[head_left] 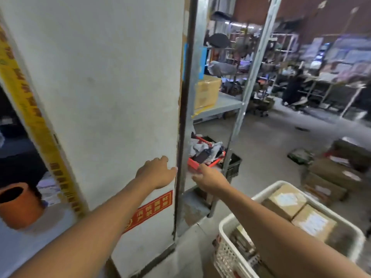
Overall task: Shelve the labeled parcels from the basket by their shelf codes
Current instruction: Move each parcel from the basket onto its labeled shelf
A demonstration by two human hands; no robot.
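Both hands empty, parcels waiting in the basket.

The left hand (157, 173) rests spread against the white pillar (104, 97); the right hand (208, 180) reaches forward, fingers loosely extended, holding nothing. The white basket (228, 227) sits below and right of the right forearm, with several labeled parcels (285, 199) inside, so much shelving seems left. The metal shelf (224, 105) stands beyond both hands.

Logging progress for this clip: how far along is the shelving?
Nothing visibly shelved by this person. Neither the left hand nor the right hand holds a parcel; both reach toward the white pillar. Left: the white basket holds at least two labeled cardboard parcels.
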